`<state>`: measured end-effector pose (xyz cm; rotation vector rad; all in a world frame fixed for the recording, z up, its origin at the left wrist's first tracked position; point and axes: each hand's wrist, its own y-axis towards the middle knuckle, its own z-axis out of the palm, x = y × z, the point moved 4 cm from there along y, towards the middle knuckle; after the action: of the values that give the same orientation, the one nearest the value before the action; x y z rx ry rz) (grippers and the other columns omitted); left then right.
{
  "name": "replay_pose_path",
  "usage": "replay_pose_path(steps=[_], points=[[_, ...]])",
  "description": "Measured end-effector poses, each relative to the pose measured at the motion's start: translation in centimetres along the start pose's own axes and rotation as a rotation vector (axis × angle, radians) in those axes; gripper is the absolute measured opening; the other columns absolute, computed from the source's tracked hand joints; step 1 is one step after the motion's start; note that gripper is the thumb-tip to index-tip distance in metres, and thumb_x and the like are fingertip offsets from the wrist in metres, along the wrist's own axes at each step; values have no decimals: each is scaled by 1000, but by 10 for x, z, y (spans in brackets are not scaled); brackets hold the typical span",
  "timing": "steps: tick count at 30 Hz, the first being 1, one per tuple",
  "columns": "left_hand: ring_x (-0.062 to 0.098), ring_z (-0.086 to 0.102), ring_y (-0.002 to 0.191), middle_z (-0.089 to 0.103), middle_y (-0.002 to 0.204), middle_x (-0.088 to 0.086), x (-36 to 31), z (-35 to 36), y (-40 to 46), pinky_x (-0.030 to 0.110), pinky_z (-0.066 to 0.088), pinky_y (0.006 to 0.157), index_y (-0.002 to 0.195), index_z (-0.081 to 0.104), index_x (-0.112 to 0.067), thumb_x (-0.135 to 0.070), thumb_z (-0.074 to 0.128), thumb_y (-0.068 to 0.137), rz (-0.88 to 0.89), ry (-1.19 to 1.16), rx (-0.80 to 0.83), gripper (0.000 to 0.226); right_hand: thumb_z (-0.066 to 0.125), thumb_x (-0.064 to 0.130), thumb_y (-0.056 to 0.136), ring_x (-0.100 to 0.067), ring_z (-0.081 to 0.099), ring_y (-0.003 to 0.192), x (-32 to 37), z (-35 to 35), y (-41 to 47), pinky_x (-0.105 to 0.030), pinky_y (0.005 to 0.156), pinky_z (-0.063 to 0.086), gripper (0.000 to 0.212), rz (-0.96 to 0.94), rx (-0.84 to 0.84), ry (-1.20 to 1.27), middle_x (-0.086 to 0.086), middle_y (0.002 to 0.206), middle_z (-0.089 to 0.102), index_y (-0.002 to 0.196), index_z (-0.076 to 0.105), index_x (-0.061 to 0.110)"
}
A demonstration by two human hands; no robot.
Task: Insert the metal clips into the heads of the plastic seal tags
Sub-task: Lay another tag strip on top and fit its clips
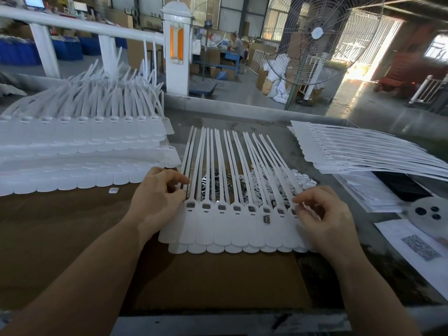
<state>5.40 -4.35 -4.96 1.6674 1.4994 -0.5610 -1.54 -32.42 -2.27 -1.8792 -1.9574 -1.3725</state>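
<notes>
Fingers: the left hand [157, 197] has its fingers curled at the leftmost head of the tag sheet [238, 229], thumb and forefinger pinched on the left-hand straps; whether a clip sits between them cannot be told. The right hand [324, 214] has its fingers bent, tips closed at the rightmost head, seemingly pinching something small, too small to name.
Landmark: the tag sheet, a joined row of white seal tags lying flat on brown cardboard [218, 282].
Done: judging by the dark filled windows in the heads [236, 208], most of this row looks fitted already; a tall stack of tags [80, 151] lies left of the sheet, though whether those are finished cannot be told.
Left: the end heads under each hand look to be the ones in work. One loose clip [266, 219] lies on the sheet just below the heads, right of centre, not in a slot. A pile of metal clips [281, 183] sits beyond the heads, under the straps. A fanned stack of flat tags [363, 151] lies to the right of the sheet, state unclear.
Long axis: each tag runs away from the person, near to far.
Pointing: rounded flag ends toward the person, heads mid-length, thin straps [225, 151] pointing away and fanning slightly apart.
</notes>
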Motion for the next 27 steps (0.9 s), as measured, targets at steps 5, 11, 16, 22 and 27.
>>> replay_pose_path(steps=[5, 11, 16, 22, 27], points=[[1, 47, 79, 39, 91, -21, 0, -1, 0, 6, 31, 62, 93, 60, -34, -9, 58, 87, -9, -3, -12, 26, 77, -5, 68, -11, 58, 81, 17, 5, -7, -35, 78, 48, 17, -302, 67, -109, 5, 83, 60, 73, 70, 10], [2, 47, 81, 39, 91, -19, -2, -1, 0, 7, 32, 63, 93, 60, -33, -10, 58, 87, -13, 2, -14, 24, 78, 2, 69, -19, 60, 80, 29, 8, -13, -41, 74, 47, 13, -440, 44, -242, 0, 84, 64, 76, 72, 11], [5, 48, 81, 42, 95, -12, -3, -1, -1, 8, 33, 64, 95, 62, -30, -9, 58, 87, -19, -2, -17, 23, 79, 18, 73, -15, 59, 85, 31, 17, -14, -39, 78, 51, 14, -401, 202, -197, 2, 88, 64, 83, 74, 11], [4, 47, 80, 42, 99, -9, -3, -1, -2, 9, 33, 65, 96, 61, -31, -10, 58, 87, -23, 6, -15, 22, 73, 10, 78, -10, 57, 84, 29, 22, -13, -32, 75, 53, 7, -359, 249, -135, 5, 86, 61, 85, 73, 10], [3, 46, 80, 40, 93, -12, -3, 0, -1, 8, 32, 64, 95, 61, -31, -10, 58, 87, -21, 12, -15, 22, 64, 5, 85, -10, 57, 78, 24, 18, -10, -15, 73, 44, 5, -312, 145, -85, 3, 80, 61, 80, 66, 6]])
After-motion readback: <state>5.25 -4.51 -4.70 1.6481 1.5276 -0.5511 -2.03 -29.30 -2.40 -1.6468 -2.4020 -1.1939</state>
